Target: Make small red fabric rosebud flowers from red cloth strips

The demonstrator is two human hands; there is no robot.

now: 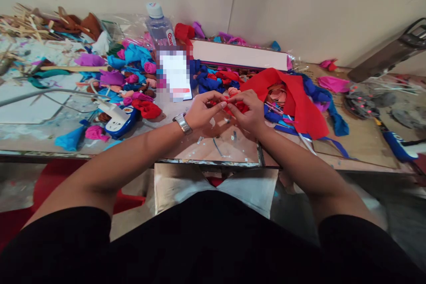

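My left hand [207, 109], with a metal watch [183, 123] on the wrist, is closed in a pinch over the front of the table. Opposite it, fingertips almost touching, my right hand [249, 112] is closed as well. Both grip a small piece of red cloth-like material [242, 105], mostly hidden by the fingers; whether it is fabric or crepe paper I cannot tell. A large red strip [301, 102] of similar material drapes over a heap just right of my right hand. Crumpled blue pieces [208, 80] lie behind my hands.
A phone [175, 73] with a lit, blurred screen leans before a water bottle [160, 29]. To the left are a blue-and-white power socket [121, 122], a grey cable [40, 94] and green-handled pliers [49, 72]. A dark tumbler [388, 51] leans at the right wall.
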